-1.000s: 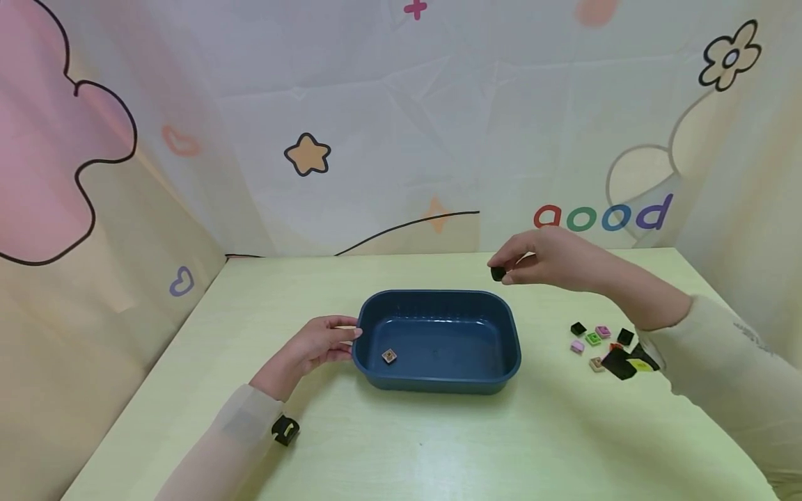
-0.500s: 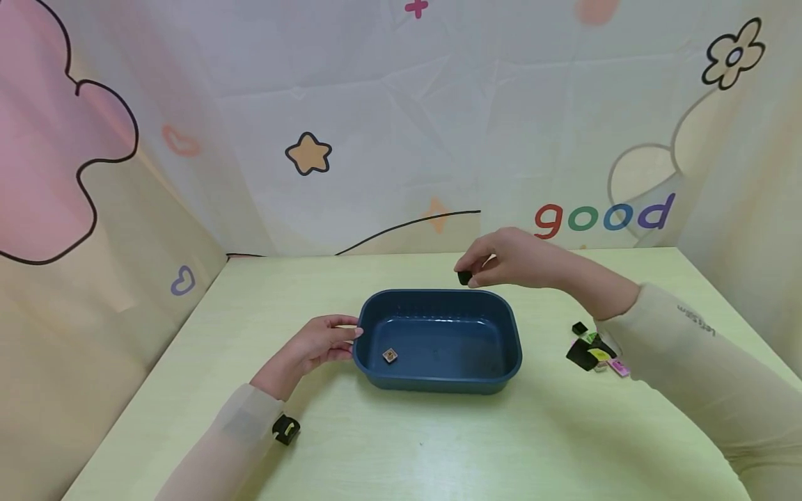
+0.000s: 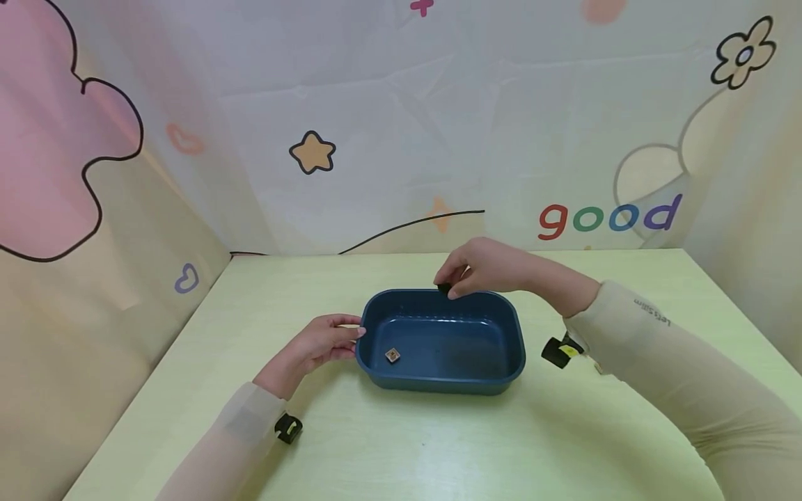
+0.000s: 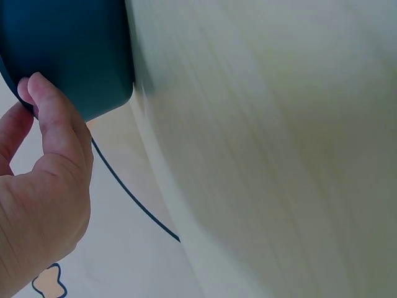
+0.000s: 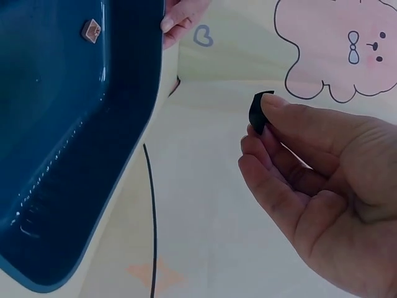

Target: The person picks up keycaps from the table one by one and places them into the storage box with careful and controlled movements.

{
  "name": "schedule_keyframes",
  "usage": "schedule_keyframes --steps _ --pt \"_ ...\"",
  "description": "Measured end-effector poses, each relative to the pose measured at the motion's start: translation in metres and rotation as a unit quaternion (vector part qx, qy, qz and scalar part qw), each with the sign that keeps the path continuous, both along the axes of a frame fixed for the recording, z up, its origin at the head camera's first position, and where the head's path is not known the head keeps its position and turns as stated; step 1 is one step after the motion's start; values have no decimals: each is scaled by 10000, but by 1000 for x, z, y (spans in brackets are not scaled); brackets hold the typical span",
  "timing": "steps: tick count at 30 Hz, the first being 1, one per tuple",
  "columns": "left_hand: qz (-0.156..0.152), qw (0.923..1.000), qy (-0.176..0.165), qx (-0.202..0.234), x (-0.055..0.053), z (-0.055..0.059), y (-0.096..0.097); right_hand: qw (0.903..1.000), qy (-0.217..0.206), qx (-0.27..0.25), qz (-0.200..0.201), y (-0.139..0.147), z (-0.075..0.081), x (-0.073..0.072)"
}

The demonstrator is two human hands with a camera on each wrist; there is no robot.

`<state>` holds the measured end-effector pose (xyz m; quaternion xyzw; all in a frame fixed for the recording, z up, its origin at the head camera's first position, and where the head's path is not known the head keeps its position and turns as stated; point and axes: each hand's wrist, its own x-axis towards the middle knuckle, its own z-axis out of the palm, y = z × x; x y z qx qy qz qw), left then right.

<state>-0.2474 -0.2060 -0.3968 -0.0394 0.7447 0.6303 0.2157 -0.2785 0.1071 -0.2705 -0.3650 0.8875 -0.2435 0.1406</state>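
A deep blue plastic bin (image 3: 440, 387) stands on the table, with one small brown keycap (image 3: 392, 355) lying in its left part. My left hand (image 3: 321, 344) grips the bin's left rim, thumb over the edge and fingers along the outer wall; the left wrist view also shows those fingers on the wall (image 4: 93, 81). Between thumb and fingertips, my right hand (image 3: 485, 268) pinches a small black keycap (image 5: 258, 113). In the head view it appears at the bin's back rim, mostly covered by the fingers.
At the right, a beige piece (image 3: 599, 369) peeks out under the right sleeve, which hides the pieces around it. A printed cloth (image 3: 401, 139) hangs behind the table (image 3: 401, 452). Each wrist carries a black camera mount (image 3: 289, 428).
My right hand has moved left and slightly down with the black keycap, from beyond the bin's back right corner to its back rim. The left hand keeps its hold on the bin.
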Motion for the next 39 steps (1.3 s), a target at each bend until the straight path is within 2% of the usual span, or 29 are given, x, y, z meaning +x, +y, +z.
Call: schedule_keyframes --steps 6,17,25,39 --pt "79 9999 -44 -105 -4 -4 0 9995 -126 26 286 -8 -12 -10" --pt "39 10000 -28 -52 -4 -3 0 9982 -212 225 509 -25 -24 -22" --pt "96 9999 -52 -87 -3 -3 1 9957 -225 288 851 -35 -35 -29" --pt "78 9999 -28 -110 -2 -1 3 9933 -389 601 902 -48 -59 -38"
